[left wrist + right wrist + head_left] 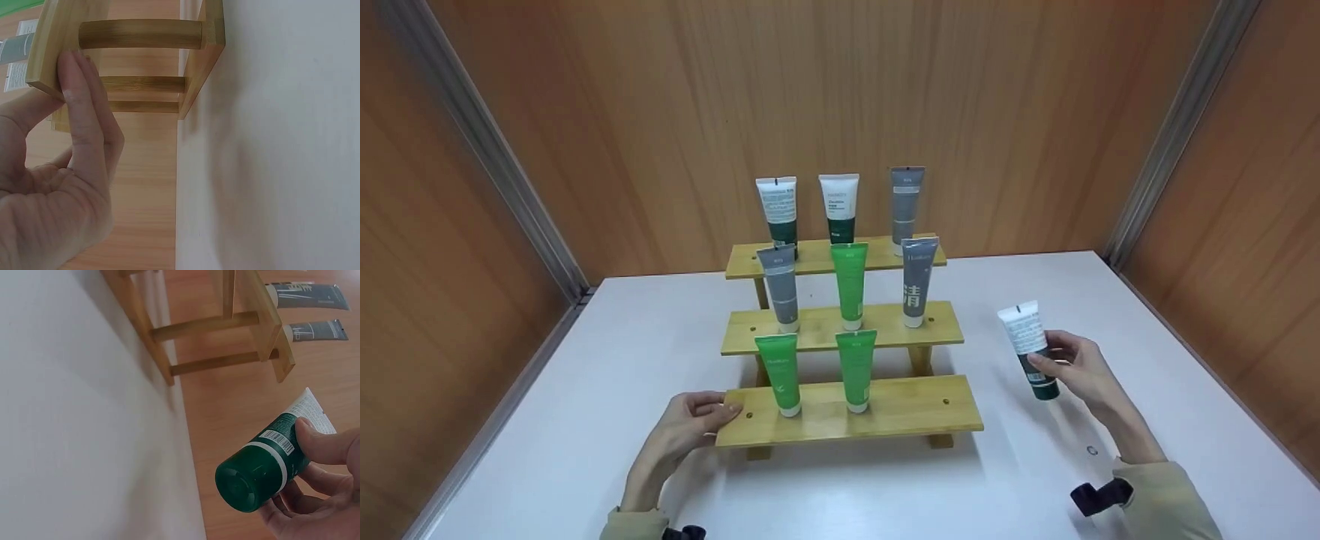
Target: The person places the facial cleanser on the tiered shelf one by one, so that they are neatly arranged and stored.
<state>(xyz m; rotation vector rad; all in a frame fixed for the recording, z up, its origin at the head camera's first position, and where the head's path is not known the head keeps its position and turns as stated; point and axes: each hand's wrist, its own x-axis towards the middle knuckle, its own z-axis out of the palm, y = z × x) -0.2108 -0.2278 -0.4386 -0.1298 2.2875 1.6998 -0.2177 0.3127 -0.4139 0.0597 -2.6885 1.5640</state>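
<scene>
A three-tier wooden display rack (pixel 911 409) stands on the white table. My left hand (pixel 682 427) pinches the left end of its lowest board, thumb on top and fingers beneath, as the left wrist view (pixel 67 140) also shows. To the right of the rack, my right hand (pixel 1084 371) holds a white and dark green squeeze tube (pixel 1027 337) above the table, cap down and slightly tilted. In the right wrist view its green cap (pixel 239 486) faces the camera. Two green tubes (pixel 780 371) stand on the lowest board, left and middle.
On the middle board are two grey tubes (pixel 916 285) with a green tube (pixel 850 285) between them. The top board bears two white and dark green tubes (pixel 777 202) and a grey tube (pixel 906 199). Wood-grain walls (pixel 810 90) enclose the table (pixel 660 330). A small ring mark (pixel 1092 451) lies near the right wrist.
</scene>
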